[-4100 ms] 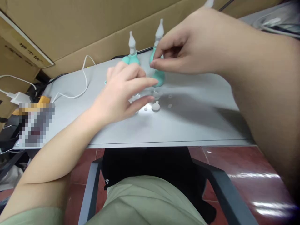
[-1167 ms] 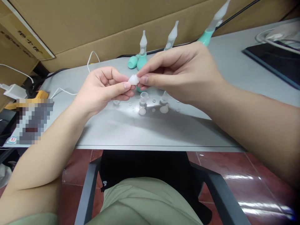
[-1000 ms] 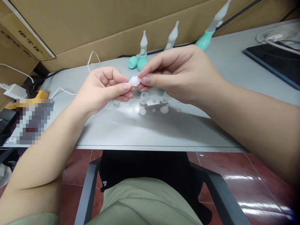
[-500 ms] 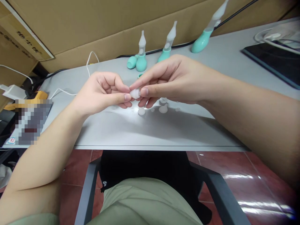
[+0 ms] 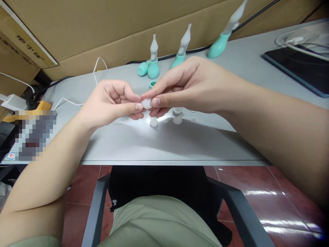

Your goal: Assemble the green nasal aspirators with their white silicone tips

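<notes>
Between both hands is a small translucent white piece (image 5: 146, 103), held above the grey table. My left hand (image 5: 113, 101) pinches its left end between thumb and forefinger. The thumb and forefinger of my right hand (image 5: 180, 91) close on its right end. Below them on the table lie small pale pieces, among them a round one (image 5: 153, 122) and a wider one (image 5: 177, 119). Behind my hands stands a teal bulb with a clear tube and white tip (image 5: 153, 69), beside a loose teal bulb (image 5: 142, 69). An open teal rim (image 5: 153, 83) shows partly behind my right fingers.
Two more teal bulbs with white tips, one behind my right hand (image 5: 185, 39) and one farther right (image 5: 219, 46), lean at the cardboard wall (image 5: 102, 27). A dark tablet-like object (image 5: 295, 67) with cables lies right. A white charger (image 5: 15, 102) is at left.
Both hands still hold the small white piece, with its right end slightly more covered by my right fingers. The view has shifted slightly, and more of the teal rim behind my right hand shows.
</notes>
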Available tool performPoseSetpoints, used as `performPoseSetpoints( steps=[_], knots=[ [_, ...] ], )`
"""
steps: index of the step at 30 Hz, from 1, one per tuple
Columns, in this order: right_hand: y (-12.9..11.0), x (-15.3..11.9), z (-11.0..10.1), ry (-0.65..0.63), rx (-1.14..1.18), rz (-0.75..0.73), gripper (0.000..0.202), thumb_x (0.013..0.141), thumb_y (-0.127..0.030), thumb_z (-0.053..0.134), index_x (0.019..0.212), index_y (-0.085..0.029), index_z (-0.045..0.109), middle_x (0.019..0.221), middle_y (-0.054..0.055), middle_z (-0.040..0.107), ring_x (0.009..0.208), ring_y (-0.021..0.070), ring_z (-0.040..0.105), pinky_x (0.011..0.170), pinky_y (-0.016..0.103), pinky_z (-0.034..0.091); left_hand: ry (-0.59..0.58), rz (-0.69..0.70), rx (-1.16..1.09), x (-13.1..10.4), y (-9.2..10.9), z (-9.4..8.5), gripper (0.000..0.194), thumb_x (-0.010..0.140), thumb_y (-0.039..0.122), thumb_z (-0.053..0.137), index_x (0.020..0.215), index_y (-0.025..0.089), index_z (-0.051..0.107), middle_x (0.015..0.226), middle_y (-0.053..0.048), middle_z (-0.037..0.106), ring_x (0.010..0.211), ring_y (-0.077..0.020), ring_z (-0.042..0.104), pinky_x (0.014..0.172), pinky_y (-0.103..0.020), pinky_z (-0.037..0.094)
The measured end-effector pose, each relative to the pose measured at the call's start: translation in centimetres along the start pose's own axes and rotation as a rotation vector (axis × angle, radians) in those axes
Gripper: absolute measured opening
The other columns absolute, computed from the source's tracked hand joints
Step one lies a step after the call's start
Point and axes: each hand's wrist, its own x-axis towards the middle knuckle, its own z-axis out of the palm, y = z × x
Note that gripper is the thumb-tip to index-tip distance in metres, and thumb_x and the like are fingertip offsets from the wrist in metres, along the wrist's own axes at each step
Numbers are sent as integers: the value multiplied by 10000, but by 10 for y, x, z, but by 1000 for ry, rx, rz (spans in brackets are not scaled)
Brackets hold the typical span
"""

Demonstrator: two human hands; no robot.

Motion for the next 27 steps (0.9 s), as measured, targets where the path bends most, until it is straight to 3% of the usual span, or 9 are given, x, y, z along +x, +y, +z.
performPoseSetpoints(
  steps=[5,10,16,21,27],
  knots=[
    [2,0,1,8,15,-6,165,965,-291,1084,1092,-223,1003,935,-14,928,831,123,870,798,195,742,13,4,13,0,1,2,373,822,375,1206,851,199,879,817,-7,920,745,-169,934,687,-169,758],
    [1,1,2,20,-19,6,240,963,-374,1102,1110,-216,999,976,22,933,916,186,902,877,276,777,12,23,-14,-1,-2,2,335,840,338,1197,852,206,890,838,-4,927,745,-158,933,702,-163,759],
    [-2,0,16,229,-23,-147,209,935,-360,1116,1038,-245,975,965,22,935,876,204,904,837,312,801,120,46,-48,2,2,6,368,769,302,1219,827,198,870,789,21,893,679,-172,902,608,-185,733],
    [3,1,27,393,-102,-277,395,875,-529,1166,870,-259,878,892,22,893,833,220,884,848,379,819,165,34,-49,2,4,8,291,804,174,1146,835,184,857,827,17,907,695,-169,910,645,-193,759],
    [14,-2,23,428,-347,-374,251,1044,-439,1031,940,-278,868,915,16,858,815,205,842,823,376,766,191,19,-45,1,2,9,289,819,171,1128,845,179,841,855,4,918,716,-179,921,654,-204,773]
  ],
)
